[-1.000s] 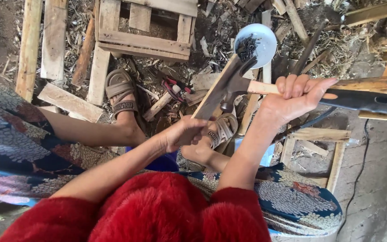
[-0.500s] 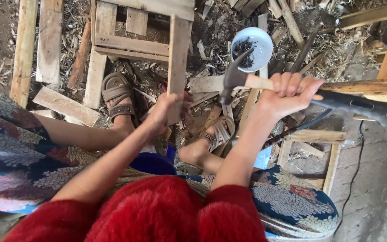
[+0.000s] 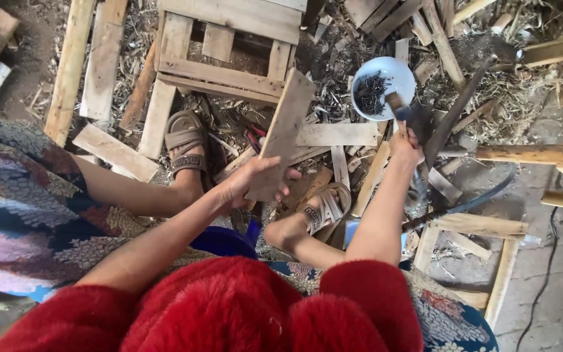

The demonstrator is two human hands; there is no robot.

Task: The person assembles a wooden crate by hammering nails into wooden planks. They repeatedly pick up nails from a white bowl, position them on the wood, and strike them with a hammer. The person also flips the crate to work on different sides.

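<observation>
My left hand (image 3: 250,184) grips the lower end of a short wooden plank (image 3: 285,127) and holds it tilted upright over the ground between my sandalled feet. My right hand (image 3: 405,142) is closed around a hammer (image 3: 410,115), whose wooden handle and dark head sit just below a white bowl (image 3: 393,68) holding dark nails. The fingers hide most of the hammer. Both arms reach forward from red fuzzy sleeves.
A slatted wooden frame (image 3: 224,77) lies ahead of my left foot (image 3: 186,139). Loose planks, offcuts and shavings cover the ground. A curved dark blade (image 3: 474,201) and wooden battens (image 3: 535,155) lie to the right, near a thin black cable (image 3: 550,264).
My left hand has taken the plank and raised it upright. My right hand has dropped the hammer from a level hold to beside the bowl.
</observation>
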